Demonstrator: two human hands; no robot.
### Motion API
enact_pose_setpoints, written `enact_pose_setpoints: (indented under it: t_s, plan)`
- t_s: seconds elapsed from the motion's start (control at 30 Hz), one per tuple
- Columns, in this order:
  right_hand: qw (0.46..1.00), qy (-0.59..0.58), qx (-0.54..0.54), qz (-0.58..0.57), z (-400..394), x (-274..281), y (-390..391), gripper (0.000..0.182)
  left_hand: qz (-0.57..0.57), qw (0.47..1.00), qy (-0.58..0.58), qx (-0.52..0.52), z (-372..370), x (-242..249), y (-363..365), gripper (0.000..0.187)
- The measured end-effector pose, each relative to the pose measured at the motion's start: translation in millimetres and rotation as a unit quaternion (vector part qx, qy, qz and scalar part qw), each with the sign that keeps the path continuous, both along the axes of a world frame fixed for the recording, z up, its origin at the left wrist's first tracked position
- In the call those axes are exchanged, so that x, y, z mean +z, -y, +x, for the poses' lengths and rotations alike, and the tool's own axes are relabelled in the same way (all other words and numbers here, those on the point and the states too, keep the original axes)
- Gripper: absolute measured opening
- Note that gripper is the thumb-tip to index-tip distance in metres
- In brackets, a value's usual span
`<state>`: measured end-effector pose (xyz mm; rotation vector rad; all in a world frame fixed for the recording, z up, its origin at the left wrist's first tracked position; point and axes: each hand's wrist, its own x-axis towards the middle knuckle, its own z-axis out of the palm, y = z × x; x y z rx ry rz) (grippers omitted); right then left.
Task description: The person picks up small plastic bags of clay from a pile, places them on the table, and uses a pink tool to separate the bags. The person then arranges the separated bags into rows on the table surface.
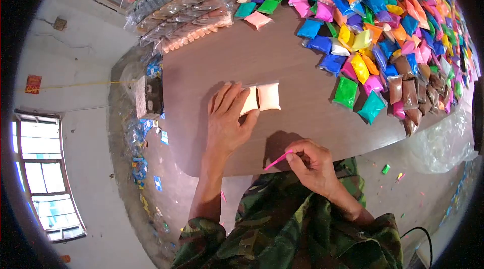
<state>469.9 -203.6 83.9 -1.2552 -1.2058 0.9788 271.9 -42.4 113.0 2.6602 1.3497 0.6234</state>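
On the brown table [201,72], two pale packets lie side by side. My left hand [227,118] rests palm down with its fingers over the left packet [250,102], covering much of it. The right packet [268,96], pale pink, lies just beyond my fingertips. Near the table's front edge, my right hand [313,164] pinches a thin pink stick [277,160] between thumb and fingers. The stick points down and to the left, its tip dark, apart from the packets.
A large pile of small colourful packets [373,37] covers the table's right side. Clear bags of packets [176,12] are stacked at the back left. A crumpled clear plastic bag [443,140] hangs by the right edge. Scraps lie on the floor.
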Motion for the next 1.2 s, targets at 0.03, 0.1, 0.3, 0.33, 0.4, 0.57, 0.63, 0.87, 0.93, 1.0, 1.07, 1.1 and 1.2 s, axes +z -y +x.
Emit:
enact_pose_setpoints:
  t_s: [0.03,0.1,0.3,0.33,0.4,0.57,0.63,0.87,0.93,1.0,1.07,1.1,1.2]
  plan:
    - [1.000,-0.002,-0.003,-0.005,1,0,1,0.004,-0.001,1.000,-0.003,-0.009,-1,-4,-3,0.048]
    - [1.000,-0.008,-0.008,-0.014,0,1,1,0.004,-0.010,1.000,-0.006,-0.022,-3,-6,-5,0.049]
    - [0.999,-0.005,-0.009,-0.045,-1,10,-1,0.006,0.000,0.999,0.004,-0.041,-6,-1,0,0.050]
    - [0.999,0.002,-0.011,-0.038,-1,9,-1,0.006,0.003,0.999,0.016,-0.041,0,4,2,0.049]
    - [1.000,0.018,-0.015,-0.019,-1,6,-2,0.006,0.005,0.999,0.016,-0.051,12,8,2,0.047]
    - [0.999,-0.026,-0.007,-0.019,-4,-1,3,0.006,0.003,0.995,-0.063,-0.081,32,0,-7,0.044]
    - [1.000,-0.026,0.003,0.007,2,3,1,0.008,0.006,0.995,-0.048,-0.083,31,-2,-3,0.041]
    - [0.997,-0.072,0.001,-0.034,2,10,1,0.008,0.031,0.996,-0.047,-0.070,23,0,5,0.043]
    - [0.994,-0.098,-0.001,-0.046,0,-1,3,0.008,0.025,0.997,-0.036,-0.063,22,3,9,0.044]
    - [0.989,-0.137,-0.010,-0.053,-1,-7,4,0.008,0.007,0.998,-0.009,-0.055,19,7,15,0.045]
    - [0.985,-0.158,-0.019,-0.068,-1,-8,5,0.008,-0.004,0.998,0.033,-0.048,18,21,28,0.043]
    - [0.984,-0.161,-0.021,-0.077,-1,-7,6,0.008,-0.028,0.997,0.066,-0.041,19,26,38,0.041]
    - [0.991,-0.120,-0.036,-0.044,-2,-7,1,0.008,-0.166,0.977,0.131,-0.037,18,27,73,0.033]
